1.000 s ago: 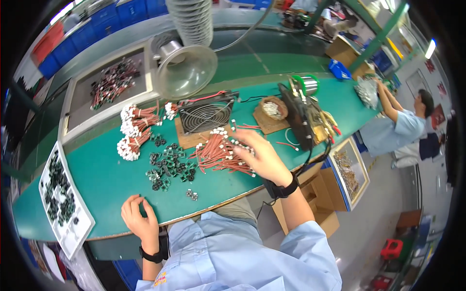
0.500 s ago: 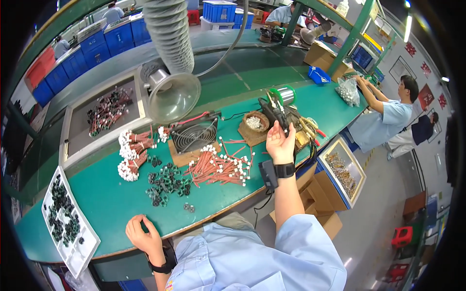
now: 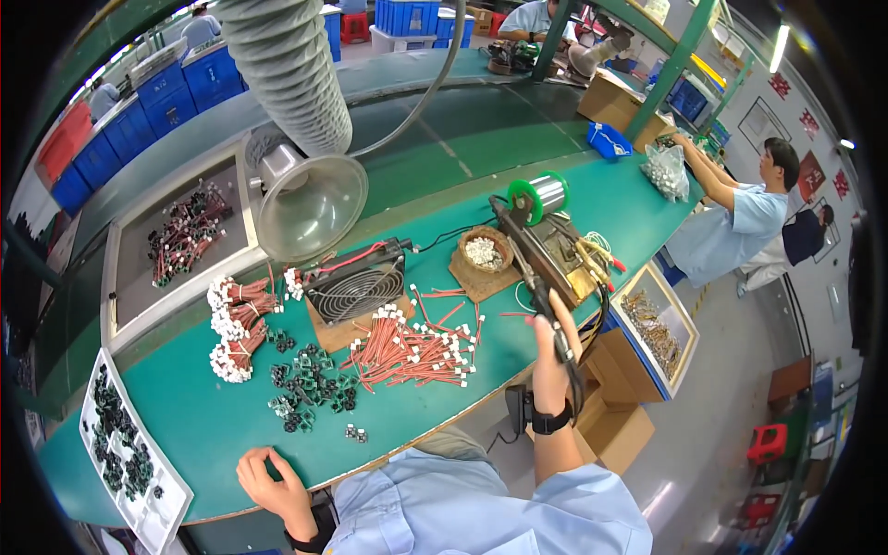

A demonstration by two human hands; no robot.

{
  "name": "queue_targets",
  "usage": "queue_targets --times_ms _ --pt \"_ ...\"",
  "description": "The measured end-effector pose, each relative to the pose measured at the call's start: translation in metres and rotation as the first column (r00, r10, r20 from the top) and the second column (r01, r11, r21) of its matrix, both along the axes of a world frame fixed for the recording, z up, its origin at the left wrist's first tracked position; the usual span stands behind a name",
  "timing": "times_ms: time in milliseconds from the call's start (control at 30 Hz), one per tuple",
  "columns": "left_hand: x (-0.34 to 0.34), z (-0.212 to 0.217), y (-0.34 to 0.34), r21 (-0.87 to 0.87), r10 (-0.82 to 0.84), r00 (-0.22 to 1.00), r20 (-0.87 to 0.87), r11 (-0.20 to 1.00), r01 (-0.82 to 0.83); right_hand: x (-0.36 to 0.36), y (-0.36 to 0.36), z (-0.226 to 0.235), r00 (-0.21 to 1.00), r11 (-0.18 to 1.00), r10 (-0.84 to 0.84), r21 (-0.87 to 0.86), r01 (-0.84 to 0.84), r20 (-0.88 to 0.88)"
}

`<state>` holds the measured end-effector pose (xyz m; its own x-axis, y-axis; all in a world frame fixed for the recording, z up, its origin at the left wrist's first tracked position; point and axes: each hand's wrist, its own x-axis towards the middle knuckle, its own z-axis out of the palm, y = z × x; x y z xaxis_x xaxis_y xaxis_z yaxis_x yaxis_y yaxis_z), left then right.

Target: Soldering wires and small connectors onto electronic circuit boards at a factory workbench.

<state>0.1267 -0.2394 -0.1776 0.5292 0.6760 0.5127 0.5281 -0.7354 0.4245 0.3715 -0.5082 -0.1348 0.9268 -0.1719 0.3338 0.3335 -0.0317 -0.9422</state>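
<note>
My right hand [image 3: 552,356] grips a soldering iron [image 3: 562,348] by its black handle. Its cable trails down past my wrist, and the shaft points up toward the iron stand [image 3: 555,262]. At the table's front edge rests my left hand [image 3: 271,481], fingers loosely curled with a gap by the thumb and nothing visible in them. Just beyond it lie a few small dark components [image 3: 355,433] and a pile of small green-black parts [image 3: 313,381]. Red wires [image 3: 414,353] with white connectors are heaped between my hands. A green-rimmed solder spool [image 3: 539,197] sits behind the stand.
A black fan [image 3: 358,289] stands behind the wires, near a brown bowl [image 3: 485,252] of white bits. Tied wire bundles [image 3: 236,324] lie left. A white tray [image 3: 166,507] holds dark parts. A fume hood [image 3: 312,208] hangs behind. A co-worker [image 3: 740,213] stands at right.
My right hand has moved down and nearer to me from the stand, with the soldering iron now in its grip. My left hand stays about where it was. The view has shifted slightly.
</note>
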Motion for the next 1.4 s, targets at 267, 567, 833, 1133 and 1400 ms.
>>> queue_targets --times_ms 267,567,833,1133,1400 --pt "-0.043 -0.009 -0.015 -0.010 -0.193 0.980 0.055 0.981 0.193 -0.015 -0.003 -0.017 0.985 0.863 0.025 -0.501 0.065 0.170" --pt "-0.142 -0.131 -0.038 -0.241 -0.264 0.963 -0.054 0.939 0.244 -0.016 -0.008 -0.017 0.988 0.937 0.031 -0.350 0.024 0.152" --pt "-0.083 -0.177 0.006 -0.313 -0.465 0.873 -0.146 0.859 0.405 0.024 -0.004 0.024 0.980 0.969 0.067 -0.248 -0.019 0.188" --pt "-0.016 -0.204 0.058 -0.398 -0.752 0.632 -0.189 0.647 0.651 0.044 -0.012 0.062 0.981 0.919 0.109 -0.393 -0.038 0.158" --pt "-0.083 -0.243 -0.046 -0.473 -0.763 0.607 -0.221 0.628 0.618 -0.019 -0.055 0.017 0.978 0.942 0.113 -0.334 -0.048 0.177"
